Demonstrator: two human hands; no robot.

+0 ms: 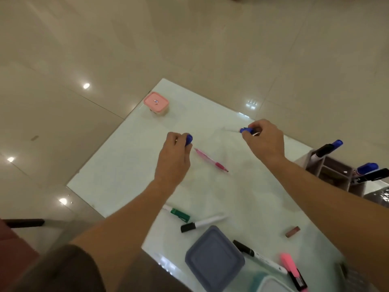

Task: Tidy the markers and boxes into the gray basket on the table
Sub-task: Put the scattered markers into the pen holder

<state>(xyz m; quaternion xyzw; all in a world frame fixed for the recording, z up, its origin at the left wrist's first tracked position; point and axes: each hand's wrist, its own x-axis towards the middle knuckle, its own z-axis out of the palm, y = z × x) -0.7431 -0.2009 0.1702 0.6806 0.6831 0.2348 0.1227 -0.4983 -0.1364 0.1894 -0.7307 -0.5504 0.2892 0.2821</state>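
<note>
My left hand grips a blue-capped marker above the middle of the glass table. Farther right, my right hand pinches another blue marker. A pink pen lies between the two hands. The gray basket stands at the right edge with blue and black markers sticking out of it. Closer to me lie a green-capped marker, a black-capped marker, another black-capped white marker and a pink highlighter. A gray-blue lidded box sits near the front, and a pink box at the far corner.
The table is pale frosted glass over a beige tiled floor. A small brown eraser-like block lies at the right. A translucent teal box shows at the bottom edge. A dark red chair stands at the lower left.
</note>
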